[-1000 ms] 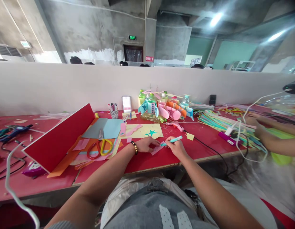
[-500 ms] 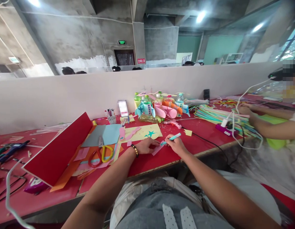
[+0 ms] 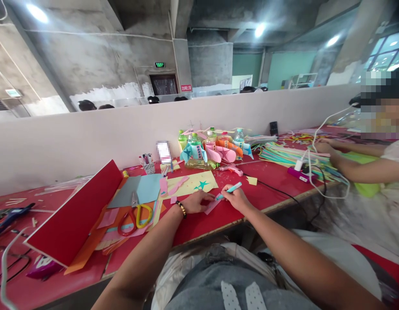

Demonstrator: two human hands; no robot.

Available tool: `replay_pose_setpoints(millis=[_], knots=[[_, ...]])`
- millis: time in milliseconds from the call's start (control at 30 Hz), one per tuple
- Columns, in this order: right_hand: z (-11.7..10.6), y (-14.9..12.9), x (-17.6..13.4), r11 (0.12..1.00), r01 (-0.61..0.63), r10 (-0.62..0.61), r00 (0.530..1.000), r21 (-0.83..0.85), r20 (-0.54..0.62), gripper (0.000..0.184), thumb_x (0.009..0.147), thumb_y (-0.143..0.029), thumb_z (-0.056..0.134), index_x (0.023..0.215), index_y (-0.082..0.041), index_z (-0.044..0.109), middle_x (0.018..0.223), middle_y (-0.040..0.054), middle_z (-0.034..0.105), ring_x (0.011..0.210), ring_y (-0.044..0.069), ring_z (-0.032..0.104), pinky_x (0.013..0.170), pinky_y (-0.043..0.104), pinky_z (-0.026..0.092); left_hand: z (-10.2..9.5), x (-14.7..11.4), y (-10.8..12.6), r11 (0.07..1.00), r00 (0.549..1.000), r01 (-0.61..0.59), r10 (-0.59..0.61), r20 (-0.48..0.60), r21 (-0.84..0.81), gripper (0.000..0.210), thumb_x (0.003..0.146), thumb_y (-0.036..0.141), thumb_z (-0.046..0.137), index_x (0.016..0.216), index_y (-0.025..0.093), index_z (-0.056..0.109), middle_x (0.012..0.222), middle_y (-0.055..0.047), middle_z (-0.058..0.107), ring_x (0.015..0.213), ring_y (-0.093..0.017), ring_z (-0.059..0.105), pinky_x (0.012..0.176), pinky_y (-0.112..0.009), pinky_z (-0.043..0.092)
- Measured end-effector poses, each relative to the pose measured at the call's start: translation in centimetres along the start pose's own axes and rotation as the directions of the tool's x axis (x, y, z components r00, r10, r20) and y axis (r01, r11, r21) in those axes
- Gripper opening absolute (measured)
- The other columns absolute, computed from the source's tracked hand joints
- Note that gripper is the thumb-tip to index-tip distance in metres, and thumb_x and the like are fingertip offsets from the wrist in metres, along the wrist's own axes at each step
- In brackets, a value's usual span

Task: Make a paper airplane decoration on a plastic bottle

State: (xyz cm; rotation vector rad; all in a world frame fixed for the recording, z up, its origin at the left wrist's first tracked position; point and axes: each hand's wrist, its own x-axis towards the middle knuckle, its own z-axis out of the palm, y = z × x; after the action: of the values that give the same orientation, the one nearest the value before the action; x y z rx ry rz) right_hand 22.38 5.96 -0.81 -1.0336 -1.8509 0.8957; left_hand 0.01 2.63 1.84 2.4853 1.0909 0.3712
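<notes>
R hand (image 3: 237,199) had its grip closed round a slim teal pen (image 3: 233,187), tip at a pink paper strip (image 3: 212,208) flat on the red table (image 3: 199,224); L hand's (image 3: 196,201) grip was loosely open, fingertips at strip's edge. Best: pin firmly, mark lightly, as thin paper prob. creased easily. Nearby: smooth yellow sheet (image 3: 184,185), bottles (image 3: 195,150) w/ curled paper fins.

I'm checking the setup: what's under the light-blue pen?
Under the pen, at its lower end, lies a pink paper strip on the red tabletop. Whatever the right hand covers cannot be seen.
</notes>
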Motion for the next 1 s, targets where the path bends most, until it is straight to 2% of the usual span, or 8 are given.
replay_pose_setpoints(millis=[300, 567, 1000], knots=[[0.20, 0.33, 0.10, 1.000, -0.007, 0.008, 1.000, 0.012, -0.017, 0.015, 0.079, -0.031, 0.054, 0.067, -0.023, 0.058, 0.057, -0.0022, 0.064, 0.057, 0.016, 0.060, 0.055, 0.025, 0.043, -0.03, -0.16, 0.19, 1.000, 1.000, 0.026, -0.026, -0.008, 0.007, 0.048, 0.072, 0.013, 0.062, 0.119, 0.021, 0.066, 0.133, -0.004, 0.060, 0.115, -0.026, 0.056, 0.103, -0.039, 0.037], [0.34, 0.29, 0.03, 1.000, 0.014, -0.014, 1.000, 0.028, -0.021, 0.014, 0.077, -0.032, 0.056, 0.066, -0.023, 0.057, 0.057, -0.0030, 0.063, 0.057, 0.015, 0.059, 0.056, 0.024, 0.044, 0.04, -0.03, 0.08, 1.000, 1.000, 0.000, 0.000, -0.010, -0.004, 0.048, 0.070, 0.011, 0.062, 0.117, 0.019, 0.067, 0.131, -0.005, 0.062, 0.116, -0.024, 0.057, 0.102, -0.034, 0.040], [0.15, 0.57, 0.09, 0.998, -0.037, 0.041, 0.997, 0.056, -0.063, 0.014, 0.079, -0.033, 0.054, 0.069, -0.023, 0.057, 0.056, -0.0023, 0.063, 0.056, 0.016, 0.062, 0.055, 0.025, 0.045, 0.09, -0.17, -0.05, 1.000, 1.000, 0.023, -0.023, -0.016, 0.004, 0.047, 0.072, 0.014, 0.063, 0.119, 0.021, 0.066, 0.133, -0.005, 0.060, 0.115, -0.025, 0.056, 0.103, -0.039, 0.037]])
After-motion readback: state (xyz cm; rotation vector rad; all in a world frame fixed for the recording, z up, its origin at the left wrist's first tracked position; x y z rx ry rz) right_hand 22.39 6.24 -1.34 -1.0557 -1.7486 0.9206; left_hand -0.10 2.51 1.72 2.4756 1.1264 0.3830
